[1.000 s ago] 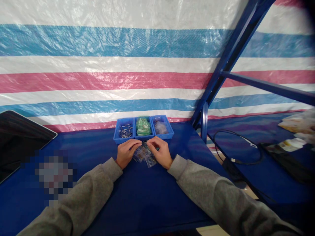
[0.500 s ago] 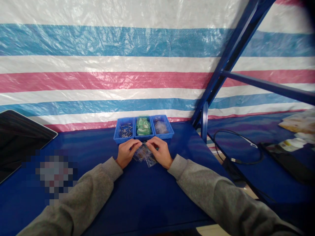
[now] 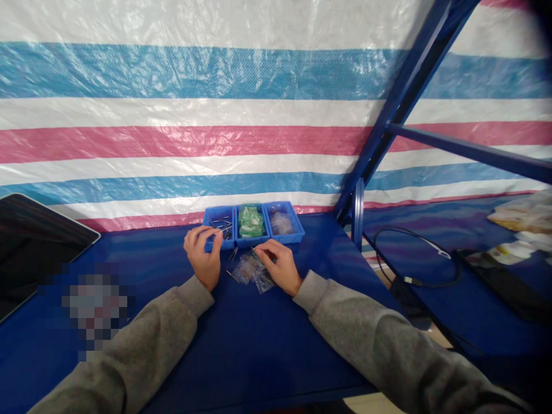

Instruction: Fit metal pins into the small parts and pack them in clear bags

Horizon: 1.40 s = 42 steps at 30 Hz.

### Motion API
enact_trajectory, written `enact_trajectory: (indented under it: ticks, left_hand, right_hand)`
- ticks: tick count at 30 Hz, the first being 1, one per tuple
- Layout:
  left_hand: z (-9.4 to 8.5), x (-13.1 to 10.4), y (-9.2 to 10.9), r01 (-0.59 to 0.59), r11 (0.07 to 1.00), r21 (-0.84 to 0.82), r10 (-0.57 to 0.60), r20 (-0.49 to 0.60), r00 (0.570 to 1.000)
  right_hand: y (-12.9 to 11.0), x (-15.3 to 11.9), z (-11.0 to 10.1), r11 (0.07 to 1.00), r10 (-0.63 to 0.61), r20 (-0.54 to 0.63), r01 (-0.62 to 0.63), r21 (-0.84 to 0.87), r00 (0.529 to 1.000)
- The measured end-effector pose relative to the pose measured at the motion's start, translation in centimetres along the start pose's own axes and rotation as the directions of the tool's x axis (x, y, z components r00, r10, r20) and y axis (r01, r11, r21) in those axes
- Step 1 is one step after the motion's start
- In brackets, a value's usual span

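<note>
My left hand (image 3: 203,256) is at the front of the left blue bin (image 3: 206,215), which holds several thin metal pieces (image 3: 223,221); its fingers are curled but apart, with nothing seen between them. Thumb and fingertips of my right hand (image 3: 279,265) are pinched together over small clear bags (image 3: 249,268) on the table; what they grip is too small to name. A few thin metal pieces (image 3: 233,277) lie left of the bags. Green packets (image 3: 250,221) fill the middle bin, and clear plastic bags (image 3: 282,223) are in the right bin.
A dark flat screen (image 3: 38,247) stands at the left of the blue table (image 3: 259,351). Blue metal posts (image 3: 388,129) rise at the right. Beyond them lie a black cable (image 3: 414,284) and plastic bags (image 3: 524,215). Striped sheeting (image 3: 194,141) hangs behind.
My left hand has moved away from my right hand, left and up to the left bin, and its fingers have opened. My right hand has stayed almost in place, still pinched.
</note>
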<state>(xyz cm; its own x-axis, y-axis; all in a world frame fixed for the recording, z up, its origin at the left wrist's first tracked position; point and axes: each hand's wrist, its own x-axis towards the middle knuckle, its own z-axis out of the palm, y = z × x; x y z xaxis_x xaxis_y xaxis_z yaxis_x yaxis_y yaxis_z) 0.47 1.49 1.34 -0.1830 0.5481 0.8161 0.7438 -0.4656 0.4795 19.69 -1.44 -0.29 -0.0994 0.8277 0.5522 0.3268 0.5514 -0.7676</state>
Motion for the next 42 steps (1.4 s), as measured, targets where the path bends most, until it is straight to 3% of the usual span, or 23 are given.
enact_trajectory:
  ticks: [7, 16, 20, 27, 32, 42]
  left_hand:
    - [0.6, 0.2, -0.8, 0.087, 0.996, 0.033, -0.087, 0.005, 0.996]
    - [0.9, 0.0, -1.3, 0.079, 0.997, 0.016, -0.08, 0.073, 0.994]
    - [0.8, -0.2, -0.6, 0.025, 0.998, -0.057, -0.019, 0.115, 0.993]
    - [0.2, -0.8, 1.0, -0.092, 0.97, -0.227, 0.148, 0.244, 0.958]
    - [0.1, -1.0, 1.1, -0.065, 0.962, -0.266, 0.143, 0.284, 0.948]
    - [0.2, -1.3, 0.9, -0.006, 0.947, -0.32, 0.12, 0.337, 0.934]
  right_hand:
    - [0.0, 0.0, -0.1, 1.0, -0.007, 0.007, 0.007, 0.006, 1.0]
    - [0.2, 0.0, 0.0, 1.0, -0.008, 0.022, 0.009, -0.023, 1.0]
    - [0.3, -0.1, 0.1, 0.998, -0.014, 0.031, 0.016, -0.068, 0.999]
    - [0.2, -0.5, 0.5, 0.953, -0.096, 0.241, 0.159, -0.257, 0.966]
    - [0.2, -0.6, 0.3, 0.897, -0.133, 0.378, 0.273, -0.346, 0.916]
    - [-0.1, -0.5, -0.4, 0.743, -0.042, 0.513, 0.37, -0.557, 0.857]
